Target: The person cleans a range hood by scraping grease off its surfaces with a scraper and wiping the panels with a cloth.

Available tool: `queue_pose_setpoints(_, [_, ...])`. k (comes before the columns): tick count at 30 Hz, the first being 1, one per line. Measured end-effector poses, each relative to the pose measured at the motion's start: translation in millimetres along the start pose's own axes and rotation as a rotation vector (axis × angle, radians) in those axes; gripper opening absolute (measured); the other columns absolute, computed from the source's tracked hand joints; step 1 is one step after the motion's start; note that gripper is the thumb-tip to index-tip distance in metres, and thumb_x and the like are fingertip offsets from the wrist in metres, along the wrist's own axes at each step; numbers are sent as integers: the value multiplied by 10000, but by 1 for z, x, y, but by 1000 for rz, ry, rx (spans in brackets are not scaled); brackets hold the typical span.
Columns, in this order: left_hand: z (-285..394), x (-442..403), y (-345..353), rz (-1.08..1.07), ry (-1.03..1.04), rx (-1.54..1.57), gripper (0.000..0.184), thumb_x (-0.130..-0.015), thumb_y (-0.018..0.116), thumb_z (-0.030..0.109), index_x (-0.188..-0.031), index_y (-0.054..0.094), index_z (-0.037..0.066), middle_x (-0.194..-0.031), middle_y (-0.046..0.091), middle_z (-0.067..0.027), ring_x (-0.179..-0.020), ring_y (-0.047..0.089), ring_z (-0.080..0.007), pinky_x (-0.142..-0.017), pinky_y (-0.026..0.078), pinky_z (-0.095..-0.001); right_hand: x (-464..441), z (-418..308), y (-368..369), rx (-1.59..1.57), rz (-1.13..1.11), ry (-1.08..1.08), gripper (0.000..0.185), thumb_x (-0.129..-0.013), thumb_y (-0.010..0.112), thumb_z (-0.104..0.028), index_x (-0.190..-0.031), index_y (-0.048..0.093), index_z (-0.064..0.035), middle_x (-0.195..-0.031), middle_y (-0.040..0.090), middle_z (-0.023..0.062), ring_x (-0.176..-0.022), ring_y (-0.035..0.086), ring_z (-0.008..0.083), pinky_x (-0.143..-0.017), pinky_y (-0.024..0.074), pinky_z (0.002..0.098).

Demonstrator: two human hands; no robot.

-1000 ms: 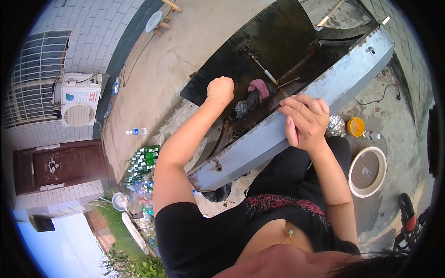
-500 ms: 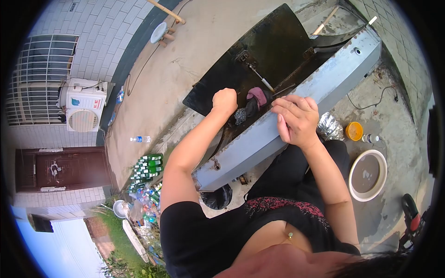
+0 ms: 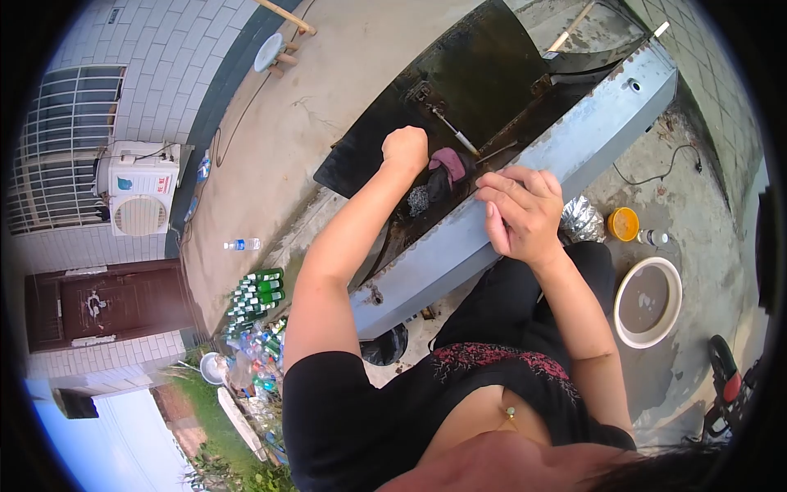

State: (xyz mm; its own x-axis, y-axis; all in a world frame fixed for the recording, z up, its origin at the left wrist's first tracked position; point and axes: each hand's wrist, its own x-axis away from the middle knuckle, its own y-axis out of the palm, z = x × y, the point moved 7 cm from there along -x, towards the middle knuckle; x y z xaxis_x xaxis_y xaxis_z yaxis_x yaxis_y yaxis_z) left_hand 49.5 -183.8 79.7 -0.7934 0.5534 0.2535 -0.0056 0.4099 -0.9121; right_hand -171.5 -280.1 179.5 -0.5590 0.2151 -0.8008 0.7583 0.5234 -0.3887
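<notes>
My left hand (image 3: 406, 149) is a closed fist above the dark, greasy panel (image 3: 467, 74) of what looks like an opened range hood. Whatever the fist holds, if anything, is hidden. My right hand (image 3: 525, 209) has its fingers curled at the inner edge of the hood's long grey metal side (image 3: 438, 266); I cannot make out anything in it. Between the hands, a purple and black cloth (image 3: 447, 166) lies inside the hood, with a grey wire scourer (image 3: 418, 199) beside it. A slim white-ended rod (image 3: 457, 135) rests on the dark panel.
To the right stand an orange bowl (image 3: 623, 223), a small bottle (image 3: 652, 237), crumpled foil ducting (image 3: 582, 219) and a white basin (image 3: 672, 303) of murky water. Green bottles (image 3: 261, 293) and a water bottle (image 3: 243, 244) are at left. A stool (image 3: 269, 52) stands farther off.
My left fist has moved away from me, farther over the dark panel. My right hand stays at the grey edge. The whole view has shifted slightly.
</notes>
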Motion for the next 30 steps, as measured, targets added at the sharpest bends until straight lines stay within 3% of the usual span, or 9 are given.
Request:
queue_pose_setpoints(6, [18,6,5,-22,41,-41,123,-661,589,80,-750,663,39,-798,638,-154,-776,633,-270,-664,515,-342,2,0,-3,-6,37,-9,91,-595,583,-106,-683,580,-126,-828,611,-34,-742,542,150,-604,350,285])
queue_pose_setpoints(12, [-25,25,-20,-22,-53,-52,135,-640,618,85,-755,652,23,-801,633,-167,-778,630,-278,-684,511,-355,1,3,-6,-3,52,-2,78,-602,588,-108,-677,581,-130,-821,606,-39,-721,530,158,-621,362,284])
queue_pose_setpoints(15, [-38,29,-9,73,-46,-43,103,-615,634,92,-694,647,26,-734,620,-174,-712,619,-299,-637,505,-374,-1,2,-7,-18,29,20,76,-599,594,-108,-673,584,-123,-821,607,-34,-710,521,166,-629,367,285])
queue_pose_setpoints(23, [-28,10,14,-15,-102,13,159,-604,657,120,-731,654,25,-759,629,-167,-732,627,-291,-652,512,-362,0,6,-2,-7,26,47,98,-582,564,-85,-668,588,-127,-835,623,-42,-627,449,171,-601,339,288])
queue_pose_setpoints(30, [6,19,17,-64,2,-37,131,-645,594,73,-746,658,20,-781,635,-168,-766,633,-284,-664,514,-352,0,3,-6,2,31,30,59,-600,600,-112,-642,560,-125,-818,612,-48,-620,456,153,-593,348,280])
